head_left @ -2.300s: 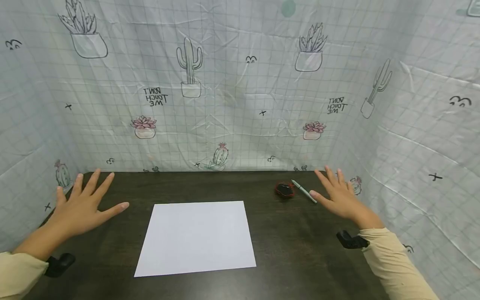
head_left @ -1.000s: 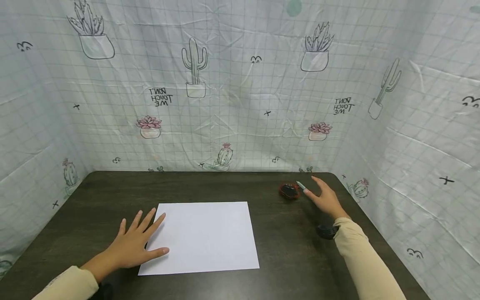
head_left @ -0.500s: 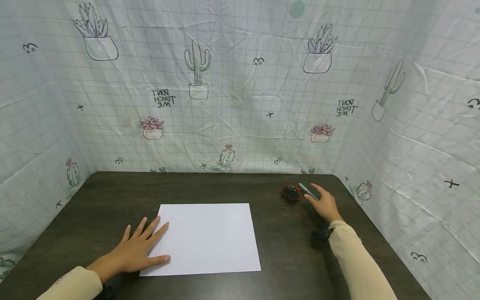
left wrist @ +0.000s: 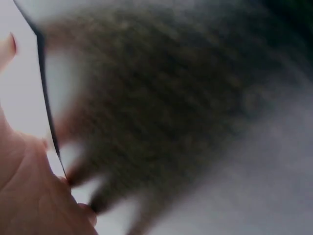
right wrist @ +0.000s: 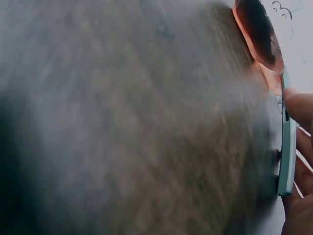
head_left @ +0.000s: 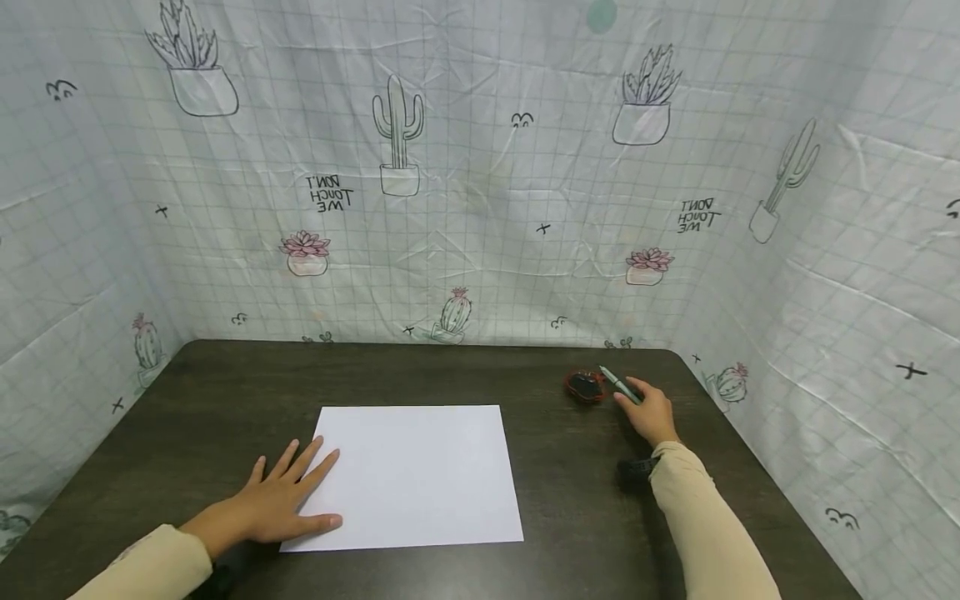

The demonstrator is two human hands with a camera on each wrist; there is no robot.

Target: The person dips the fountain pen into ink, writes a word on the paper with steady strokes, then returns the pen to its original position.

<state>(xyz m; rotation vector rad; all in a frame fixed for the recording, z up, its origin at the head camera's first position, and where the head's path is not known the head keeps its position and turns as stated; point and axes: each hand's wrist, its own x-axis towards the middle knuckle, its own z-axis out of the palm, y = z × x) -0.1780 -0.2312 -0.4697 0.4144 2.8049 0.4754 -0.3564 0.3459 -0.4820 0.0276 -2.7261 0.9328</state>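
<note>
So the right hand (head_left: 651, 414) has the slim grey-green pen (head_left: 618, 384) pinched between thumb and fingers, over at the far right of the dark brown wood-look table (head_left: 450, 575). Can't really tell if the pen's touching the tabletop. Its far end points away from the person, right next to a small rounded black object with a red-orange edge (head_left: 585, 387). Meanwhile the left hand (head_left: 277, 504) isn't gripping anything, just fingers spread wide across the left edge of a plain white rectangular paper sheet (head_left: 420, 475). Behind it all hangs wrinkly pale grid fabric with cactus prints (head_left: 487, 183).
</note>
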